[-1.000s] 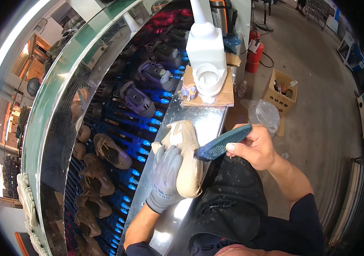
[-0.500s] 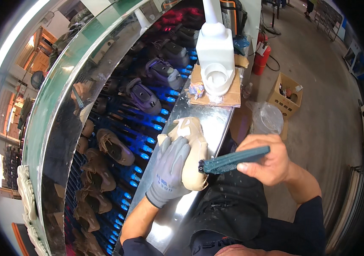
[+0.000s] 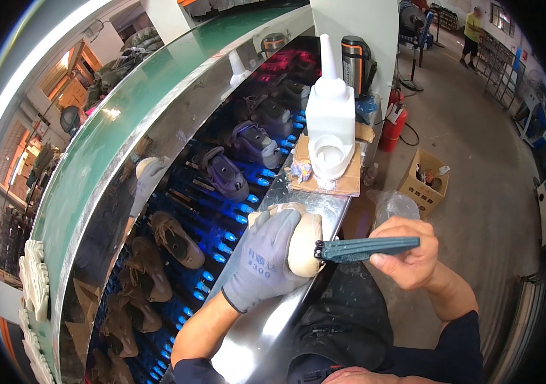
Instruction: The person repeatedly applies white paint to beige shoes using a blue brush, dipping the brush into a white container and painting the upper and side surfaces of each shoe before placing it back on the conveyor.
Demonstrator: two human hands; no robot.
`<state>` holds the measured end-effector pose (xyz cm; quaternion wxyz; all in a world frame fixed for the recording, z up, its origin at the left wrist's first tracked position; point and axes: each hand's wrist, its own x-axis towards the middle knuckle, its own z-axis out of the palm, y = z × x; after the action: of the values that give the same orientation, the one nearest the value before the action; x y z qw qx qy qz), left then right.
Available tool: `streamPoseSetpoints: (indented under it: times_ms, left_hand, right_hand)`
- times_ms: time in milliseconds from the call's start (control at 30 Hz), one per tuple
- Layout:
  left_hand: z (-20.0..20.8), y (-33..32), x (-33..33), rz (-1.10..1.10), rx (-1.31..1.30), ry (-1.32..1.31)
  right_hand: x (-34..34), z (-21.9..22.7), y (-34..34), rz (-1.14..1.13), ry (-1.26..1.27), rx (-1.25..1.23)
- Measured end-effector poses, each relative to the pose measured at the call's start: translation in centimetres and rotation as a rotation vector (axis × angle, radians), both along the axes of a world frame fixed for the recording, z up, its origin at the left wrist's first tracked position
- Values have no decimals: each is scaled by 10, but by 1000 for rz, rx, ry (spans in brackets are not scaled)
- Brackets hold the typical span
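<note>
A beige shoe (image 3: 305, 248) is held above the metal ledge by my left hand (image 3: 261, 261), which wears a grey glove with its fingers wrapped over the upper. The glove hides much of the shoe. My bare right hand (image 3: 412, 261) pinches the flat dark teal handle of a brush (image 3: 356, 248). The brush's narrow dark tip meets the shoe's right edge, close to its lower end. Beyond the shoe, a white bottle (image 3: 332, 118) with a long nozzle and a round open cup stands on a piece of cardboard (image 3: 344, 182).
On the left, shoes (image 3: 177, 240) lie along a rack with blue-tipped rods (image 3: 225, 246), under a clear panel beside a green belt (image 3: 119, 121). A metal ledge (image 3: 247, 326) runs before me. To the right are a fire extinguisher (image 3: 393, 128), a carton (image 3: 423, 185) and a distant person (image 3: 471, 35).
My left hand has turned the shoe and shifted its grip further over it. The brush has moved slightly right with my right hand, and its tip remains at the shoe's edge. The view has shifted.
</note>
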<state>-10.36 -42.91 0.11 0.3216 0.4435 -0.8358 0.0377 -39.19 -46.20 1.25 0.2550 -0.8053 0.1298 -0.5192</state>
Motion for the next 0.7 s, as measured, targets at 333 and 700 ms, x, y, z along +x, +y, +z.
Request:
streamPoseSetpoints:
  times_ms: [333, 700]
  left_hand:
    - [17, -15, -7, -25, 70, -67]
    - [37, -44, -7, -104, 195, -122]
  right_hand:
    - [-8, 31, -7, 0, 193, -275]
    - [-14, 63, -20, -6, 418, -540]
